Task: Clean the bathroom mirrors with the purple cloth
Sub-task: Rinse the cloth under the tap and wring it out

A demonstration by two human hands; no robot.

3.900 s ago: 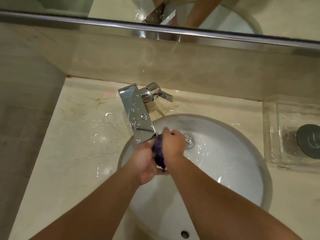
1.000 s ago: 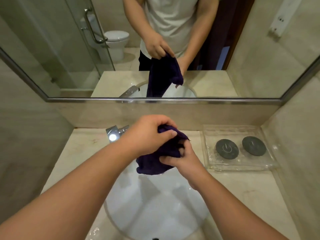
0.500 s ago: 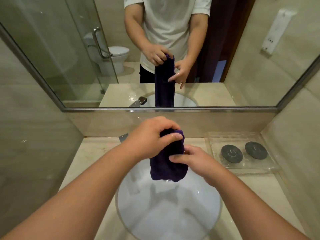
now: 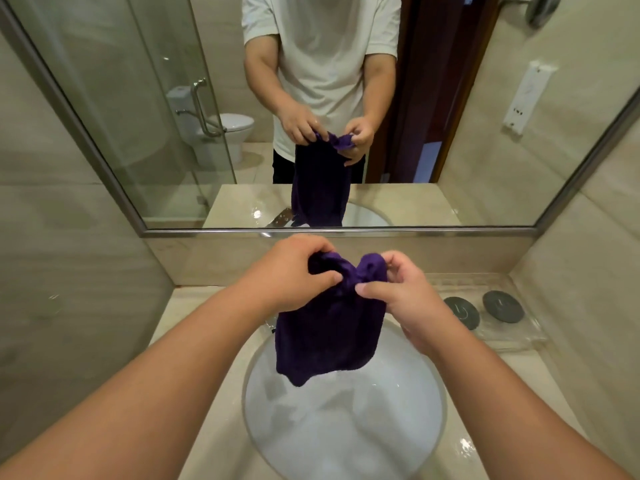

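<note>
Purple cloth (image 4: 329,327) is hanging from both hands above the white sink basin (image 4: 346,427), its long axis running straight down from a bunched top edge to a loose lower hem. The left hand (image 4: 292,273) is pinching the left part of that top edge between thumb and curled fingers. The right hand (image 4: 401,296) is pinching the right part just beside it, so the two grips are sitting close together at about the same height.

The mirror (image 4: 467,98) is standing directly ahead of and above the hands, beyond the back strip of the surface (image 4: 194,313), and the cloth is not touching the glass. The left hand is looking slightly farther forward, though neither is plainly nearer.

By my reading, the person is gathering the cloth into a wiping pad. The coming move will probably be calling for a lift up and forward, turning the hanging cloth flat against the glass.
</note>
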